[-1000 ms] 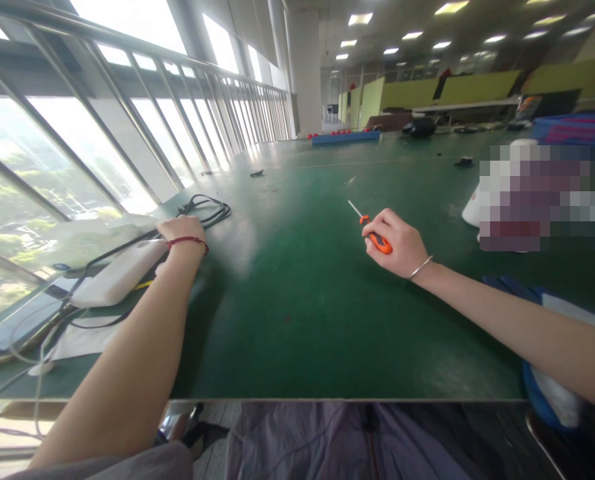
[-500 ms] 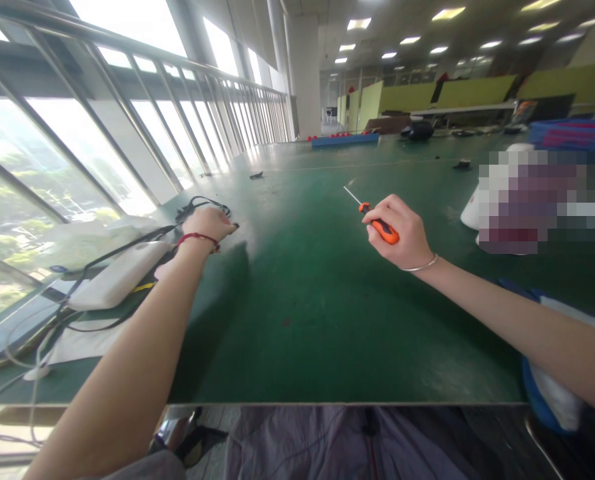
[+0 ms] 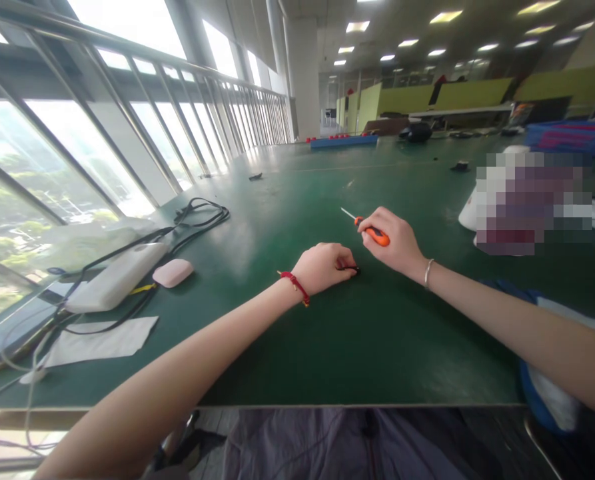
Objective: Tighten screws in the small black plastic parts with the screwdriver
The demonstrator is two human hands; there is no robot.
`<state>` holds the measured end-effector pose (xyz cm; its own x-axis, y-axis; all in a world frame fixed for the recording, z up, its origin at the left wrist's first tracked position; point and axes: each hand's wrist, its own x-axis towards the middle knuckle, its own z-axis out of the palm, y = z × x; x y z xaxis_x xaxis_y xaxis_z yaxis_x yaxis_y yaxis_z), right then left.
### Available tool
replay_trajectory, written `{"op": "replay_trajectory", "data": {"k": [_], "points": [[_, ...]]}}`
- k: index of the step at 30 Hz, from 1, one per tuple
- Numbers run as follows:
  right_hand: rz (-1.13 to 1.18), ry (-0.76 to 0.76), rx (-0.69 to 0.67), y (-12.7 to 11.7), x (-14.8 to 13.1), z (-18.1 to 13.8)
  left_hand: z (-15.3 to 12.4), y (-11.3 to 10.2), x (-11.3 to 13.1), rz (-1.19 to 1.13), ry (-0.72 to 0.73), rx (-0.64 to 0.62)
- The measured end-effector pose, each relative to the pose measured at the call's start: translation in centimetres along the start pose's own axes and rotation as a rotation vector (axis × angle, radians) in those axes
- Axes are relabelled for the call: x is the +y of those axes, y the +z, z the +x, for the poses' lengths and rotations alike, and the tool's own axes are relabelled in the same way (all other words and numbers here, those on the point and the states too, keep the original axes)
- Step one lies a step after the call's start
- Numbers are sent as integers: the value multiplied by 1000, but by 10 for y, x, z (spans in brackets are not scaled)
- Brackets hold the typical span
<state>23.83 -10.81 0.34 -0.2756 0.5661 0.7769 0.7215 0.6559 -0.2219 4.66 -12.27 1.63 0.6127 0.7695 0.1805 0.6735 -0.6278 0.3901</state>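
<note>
My left hand (image 3: 326, 268) is over the middle of the green table (image 3: 287, 347), its fingers closed on a small black object (image 3: 352, 269) whose kind I cannot make out. Just right of it and a little farther back, my right hand (image 3: 391, 239) grips a screwdriver (image 3: 377, 235) with an orange and black handle. The thin metal shaft points up and to the left, away from me, and its tip touches nothing that I can see. The two hands are close but apart.
At the left lie a black cable (image 3: 217, 212), a pale pink case (image 3: 173, 273), a white power bank-like block (image 3: 120, 277) and a paper sheet (image 3: 102, 340). A metal railing (image 3: 142, 120) borders the table. A blue strip with red knobs (image 3: 344, 141) lies at the far end.
My left hand has moved right from beside the black cable to the middle of the table, carrying the small black object. My right hand has drawn slightly left and lowered the screwdriver.
</note>
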Motion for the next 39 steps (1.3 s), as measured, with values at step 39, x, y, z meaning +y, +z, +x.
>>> {"op": "replay_trajectory", "data": {"k": [39], "points": [[481,141,-53,-11,-4,105,50,1,-49,-228,24,82]]}}
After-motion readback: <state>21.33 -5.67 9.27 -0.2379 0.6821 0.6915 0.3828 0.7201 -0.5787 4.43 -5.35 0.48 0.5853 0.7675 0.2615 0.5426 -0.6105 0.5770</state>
